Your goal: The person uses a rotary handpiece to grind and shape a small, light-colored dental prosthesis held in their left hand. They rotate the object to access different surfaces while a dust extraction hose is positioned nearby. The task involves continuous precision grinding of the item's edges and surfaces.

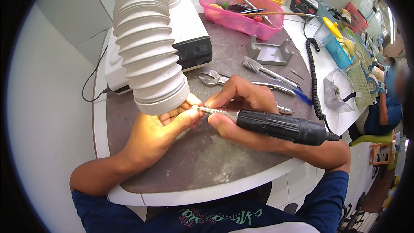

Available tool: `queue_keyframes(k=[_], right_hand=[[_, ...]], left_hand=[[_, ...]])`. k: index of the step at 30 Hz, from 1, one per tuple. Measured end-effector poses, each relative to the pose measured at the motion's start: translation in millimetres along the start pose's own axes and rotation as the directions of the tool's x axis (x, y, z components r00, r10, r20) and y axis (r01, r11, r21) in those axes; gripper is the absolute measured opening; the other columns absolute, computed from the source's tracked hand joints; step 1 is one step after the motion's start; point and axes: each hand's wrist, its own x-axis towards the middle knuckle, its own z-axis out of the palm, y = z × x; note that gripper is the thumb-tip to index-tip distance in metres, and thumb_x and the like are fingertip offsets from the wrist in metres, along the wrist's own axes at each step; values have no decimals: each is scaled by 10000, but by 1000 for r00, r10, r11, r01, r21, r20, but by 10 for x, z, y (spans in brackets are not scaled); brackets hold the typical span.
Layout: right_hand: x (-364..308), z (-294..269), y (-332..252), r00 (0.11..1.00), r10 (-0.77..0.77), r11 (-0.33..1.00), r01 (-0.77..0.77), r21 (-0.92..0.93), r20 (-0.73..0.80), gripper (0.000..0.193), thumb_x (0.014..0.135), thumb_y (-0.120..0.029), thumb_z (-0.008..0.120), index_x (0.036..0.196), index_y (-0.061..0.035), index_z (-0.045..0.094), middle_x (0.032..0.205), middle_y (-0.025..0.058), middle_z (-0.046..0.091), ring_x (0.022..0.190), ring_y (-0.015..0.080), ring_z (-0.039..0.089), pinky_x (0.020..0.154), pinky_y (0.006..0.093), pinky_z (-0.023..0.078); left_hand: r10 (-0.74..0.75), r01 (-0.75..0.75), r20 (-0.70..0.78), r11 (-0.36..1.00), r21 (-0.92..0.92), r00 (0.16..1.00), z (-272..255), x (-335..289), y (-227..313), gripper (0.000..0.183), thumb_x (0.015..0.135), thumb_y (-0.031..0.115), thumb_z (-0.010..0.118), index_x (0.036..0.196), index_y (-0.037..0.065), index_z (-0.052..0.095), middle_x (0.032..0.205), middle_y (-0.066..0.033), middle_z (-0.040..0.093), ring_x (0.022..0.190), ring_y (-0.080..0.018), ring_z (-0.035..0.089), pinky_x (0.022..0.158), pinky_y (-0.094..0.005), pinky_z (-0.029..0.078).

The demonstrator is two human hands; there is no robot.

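My right hand (248,103) is closed around a black rotary handpiece (280,126), its metal nose pointing left. In the fingertips of my left hand (159,127) is a small pale piece that looks like a dental crown (195,107). The handpiece tip meets or nearly meets this piece; I cannot tell if they touch. Right above my left hand opens the mouth of a ribbed white suction hose (151,56), hiding some of its fingers. Light falls on the left hand. Behind my right hand lie metal pliers (215,79), partly covered.
A white machine (192,21) stands behind the hose. Farther back are a pink tray of tools (237,23), a grey handpiece stand (271,54) and a control box (304,4) with a coiled cord (313,73). A brush (267,71) lies right. Another person (381,108) sits at far right.
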Motion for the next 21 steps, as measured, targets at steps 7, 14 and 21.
queue_keyframes(k=[7,14,21], right_hand=[[-1,20,-2,1000,-4,1000,4,31,2,174,841,-118,696,895,2,582,713,50,631,604,56,603,526,221,467],[1,-22,-40,993,83,996,-80,-31,84,183,856,-96,677,950,-4,550,929,115,663,858,112,630,790,270,501],[3,-28,-70,994,84,996,-81,-40,75,176,858,-90,667,950,-10,540,936,119,666,848,107,628,775,264,500]], left_hand=[[4,-4,3,1000,-8,1000,-15,-17,0,180,946,108,597,1103,30,555,961,-25,594,877,-84,540,793,-240,440],[39,-39,8,999,-9,999,-50,-7,-69,175,951,102,586,1109,31,558,988,-30,592,895,-89,550,799,-249,456],[33,-33,-8,999,-19,999,-37,-13,-46,185,950,97,588,1118,26,555,1001,-36,597,895,-87,554,798,-243,463]])
